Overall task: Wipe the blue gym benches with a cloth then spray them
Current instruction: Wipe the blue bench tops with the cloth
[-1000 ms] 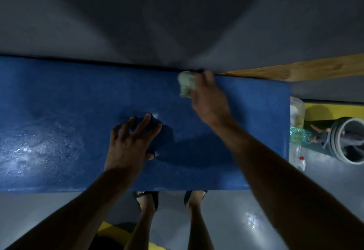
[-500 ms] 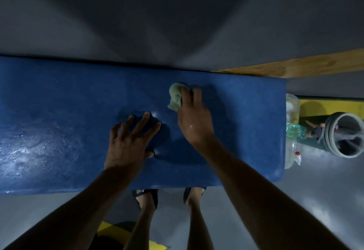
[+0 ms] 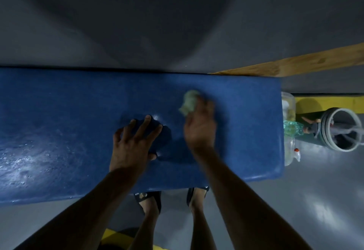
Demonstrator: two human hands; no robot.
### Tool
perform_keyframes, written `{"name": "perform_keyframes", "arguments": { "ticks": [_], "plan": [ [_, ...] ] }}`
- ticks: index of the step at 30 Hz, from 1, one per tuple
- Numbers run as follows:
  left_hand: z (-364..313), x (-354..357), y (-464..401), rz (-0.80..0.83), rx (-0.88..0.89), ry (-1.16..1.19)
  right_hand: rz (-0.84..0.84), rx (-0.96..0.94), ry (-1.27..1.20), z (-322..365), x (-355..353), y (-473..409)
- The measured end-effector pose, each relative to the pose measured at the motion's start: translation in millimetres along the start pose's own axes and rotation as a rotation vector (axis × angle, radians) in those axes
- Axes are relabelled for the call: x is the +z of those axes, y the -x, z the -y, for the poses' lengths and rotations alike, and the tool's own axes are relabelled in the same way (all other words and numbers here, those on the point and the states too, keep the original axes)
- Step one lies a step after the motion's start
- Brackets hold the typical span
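Note:
A blue padded gym bench (image 3: 59,116) runs across the view, its left part glistening wet. My left hand (image 3: 134,141) lies flat on the pad near the middle, fingers spread, pressing a dent into it. To its right, my right hand (image 3: 201,125) holds a crumpled pale green cloth (image 3: 189,102) against the bench top; the cloth sticks out past the fingertips. The hand is motion-blurred.
Beyond the bench's right end stand clear plastic bottles (image 3: 289,129), one with a red-and-white cap, and a grey round bucket-like container (image 3: 342,131). A wooden plank (image 3: 295,64) slants at upper right. Grey floor surrounds the bench; my sandalled feet (image 3: 171,198) stand at its near edge.
My right hand with the cloth swept from the far edge toward the left and nearer, then back to the right. My left hand stayed pressed in place.

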State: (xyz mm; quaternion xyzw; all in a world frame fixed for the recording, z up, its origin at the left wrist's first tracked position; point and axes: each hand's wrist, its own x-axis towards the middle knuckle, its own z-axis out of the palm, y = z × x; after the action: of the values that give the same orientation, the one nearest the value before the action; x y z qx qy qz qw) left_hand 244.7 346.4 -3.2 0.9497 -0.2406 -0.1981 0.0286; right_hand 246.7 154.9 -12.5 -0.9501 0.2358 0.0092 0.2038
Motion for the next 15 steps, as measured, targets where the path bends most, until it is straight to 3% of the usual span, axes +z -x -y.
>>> {"name": "perform_keyframes", "arguments": {
  "ticks": [4,7,9,12,13,15],
  "plan": [
    [1.1,1.6,-0.3,0.014,0.0,-0.002,0.092,-0.39,0.104,-24.7,-20.3,4.0],
    [1.8,2.9,-0.2,0.018,-0.002,-0.001,0.071,-0.197,0.141,-90.5,-54.9,-23.9],
    [1.2,1.6,0.4,0.031,-0.007,-0.004,-0.049,0.003,0.1,-118.6,-72.4,-32.3],
    [2.2,1.9,1.1,0.034,-0.022,-0.01,-0.165,0.254,0.045,-92.1,-55.1,-27.7],
    [1.8,2.3,1.4,0.027,-0.02,-0.007,-0.18,0.28,0.021,-74.1,-41.5,-19.8],
    [1.0,2.4,1.9,0.024,-0.013,-0.006,-0.174,0.141,-0.036,-36.7,-12.5,3.9]
  ]
}}
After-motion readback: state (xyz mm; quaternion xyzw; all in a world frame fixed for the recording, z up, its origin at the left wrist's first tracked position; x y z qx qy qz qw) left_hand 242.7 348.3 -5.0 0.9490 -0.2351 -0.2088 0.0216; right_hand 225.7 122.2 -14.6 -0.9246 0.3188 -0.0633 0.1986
